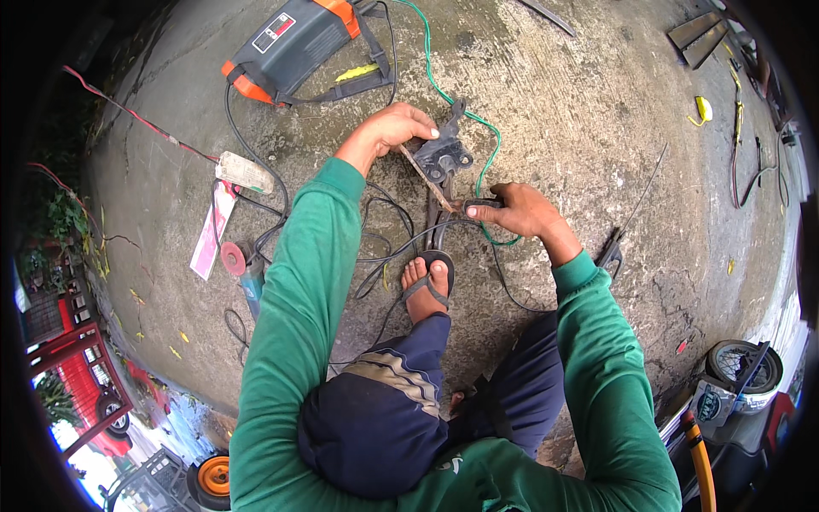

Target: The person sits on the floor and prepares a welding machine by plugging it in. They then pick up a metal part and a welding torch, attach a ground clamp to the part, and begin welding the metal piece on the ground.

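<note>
My left hand (388, 130) reaches forward and rests on a dark metal bracket part (444, 156) lying on the concrete, with a thin rusty strip (425, 177) running under it. My right hand (522, 211) is shut on a black handle of an electrode holder (480, 204), its tip close to the strip's near end. A black cable (409, 247) runs from the holder across the ground. My sandalled foot (426, 286) stands just below the workpiece. Both sleeves are green.
A grey and orange welding machine (294, 44) sits at the top. An angle grinder (246, 273) lies at the left beside a white and pink package (215, 226). A green wire (435, 81) crosses the concrete. Metal bars (699, 36) lie top right; a wheel (744, 369) at the right.
</note>
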Action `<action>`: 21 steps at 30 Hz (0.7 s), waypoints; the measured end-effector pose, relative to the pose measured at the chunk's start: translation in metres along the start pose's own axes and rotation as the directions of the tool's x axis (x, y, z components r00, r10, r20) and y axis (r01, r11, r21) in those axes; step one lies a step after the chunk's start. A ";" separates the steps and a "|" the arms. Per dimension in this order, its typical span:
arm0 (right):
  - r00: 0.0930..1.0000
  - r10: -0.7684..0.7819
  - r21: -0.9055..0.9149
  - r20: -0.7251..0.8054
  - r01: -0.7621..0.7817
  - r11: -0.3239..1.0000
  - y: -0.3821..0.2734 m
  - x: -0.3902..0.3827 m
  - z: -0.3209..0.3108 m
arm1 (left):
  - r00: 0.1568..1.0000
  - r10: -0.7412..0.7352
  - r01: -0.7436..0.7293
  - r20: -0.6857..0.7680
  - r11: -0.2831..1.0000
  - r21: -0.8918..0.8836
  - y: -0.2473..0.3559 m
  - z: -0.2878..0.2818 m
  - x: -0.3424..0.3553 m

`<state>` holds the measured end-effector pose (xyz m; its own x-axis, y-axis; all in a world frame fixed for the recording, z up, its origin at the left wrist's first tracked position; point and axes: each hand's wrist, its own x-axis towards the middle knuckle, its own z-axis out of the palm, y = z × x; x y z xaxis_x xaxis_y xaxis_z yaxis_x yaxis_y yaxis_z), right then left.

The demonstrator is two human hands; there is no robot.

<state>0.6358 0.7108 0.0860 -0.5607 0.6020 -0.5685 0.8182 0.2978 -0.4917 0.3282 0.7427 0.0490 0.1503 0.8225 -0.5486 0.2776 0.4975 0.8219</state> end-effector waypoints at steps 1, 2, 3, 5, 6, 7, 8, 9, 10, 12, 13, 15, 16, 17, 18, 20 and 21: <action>1.000 0.005 0.000 -0.001 -0.005 1.000 -0.001 0.002 0.001 | 1.000 -0.004 0.004 0.011 1.000 -0.010 0.002 0.001 -0.001; 1.000 0.010 0.000 -0.001 -0.010 1.000 -0.002 0.004 0.003 | 1.000 -0.009 0.009 0.021 1.000 -0.020 0.004 0.002 -0.002; 1.000 0.015 0.000 -0.002 -0.015 1.000 -0.001 0.007 0.004 | 1.000 -0.007 0.007 0.016 1.000 -0.013 0.006 0.004 -0.003; 0.998 -0.025 -0.015 0.056 0.026 1.000 0.001 0.015 0.005 | 1.000 -0.003 0.003 -0.004 1.000 0.002 0.005 0.003 -0.002; 0.995 -0.044 -0.022 0.085 0.046 0.999 0.003 0.019 0.004 | 1.000 0.004 -0.004 -0.005 1.000 0.001 0.005 0.002 -0.001; 0.992 -0.051 -0.007 0.113 0.052 0.999 0.004 0.023 0.005 | 1.000 0.004 -0.004 -0.006 1.000 0.001 0.003 0.002 -0.001; 0.988 -0.058 0.009 0.142 0.057 0.998 0.006 0.026 0.006 | 1.000 0.005 -0.005 -0.006 1.000 0.000 0.002 0.002 0.000; 0.983 -0.064 0.024 0.169 0.061 0.998 0.008 0.028 0.007 | 1.000 -0.001 0.001 -0.001 1.000 0.000 0.001 0.002 0.000; 0.982 -0.073 0.043 0.172 0.067 0.997 0.009 0.028 0.007 | 1.000 -0.005 0.005 0.003 1.000 0.000 0.000 0.001 0.001; 0.980 -0.090 0.082 0.178 0.076 0.994 0.009 0.025 0.009 | 1.000 -0.013 0.013 0.005 1.000 0.004 -0.002 -0.001 0.003; 0.984 -0.077 0.063 0.163 0.068 0.996 0.010 0.024 0.011 | 1.000 -0.015 0.015 0.006 1.000 0.006 -0.002 0.000 0.003; 0.990 -0.052 0.024 0.133 0.049 0.999 0.010 0.023 0.015 | 1.000 -0.024 0.024 0.008 1.000 0.002 -0.003 0.001 0.005; 0.987 -0.026 0.016 0.157 0.024 1.000 0.006 0.022 0.012 | 0.999 -0.033 0.033 0.007 0.999 -0.002 -0.003 -0.001 0.004; 0.984 0.000 0.008 0.181 -0.001 1.000 0.001 0.021 0.008 | 0.999 -0.041 0.041 0.006 0.999 -0.007 -0.003 -0.002 0.003; 0.979 0.025 0.000 0.204 -0.025 1.000 -0.002 0.021 0.006 | 1.000 -0.024 0.024 0.003 1.000 0.001 -0.003 -0.003 0.002; 0.993 -0.041 0.042 0.109 0.036 0.998 0.014 0.026 0.009 | 1.000 0.019 -0.019 0.005 1.000 0.019 -0.001 -0.001 0.003; 0.996 -0.067 0.061 0.061 0.063 0.996 0.025 0.029 0.012 | 1.000 0.013 -0.013 0.010 1.000 0.013 0.000 0.001 0.005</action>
<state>0.6379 0.7268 0.0491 -0.6211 0.5347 -0.5731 0.7718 0.2900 -0.5659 0.3297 0.7464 0.0465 0.1634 0.8262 -0.5391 0.2881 0.4827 0.8270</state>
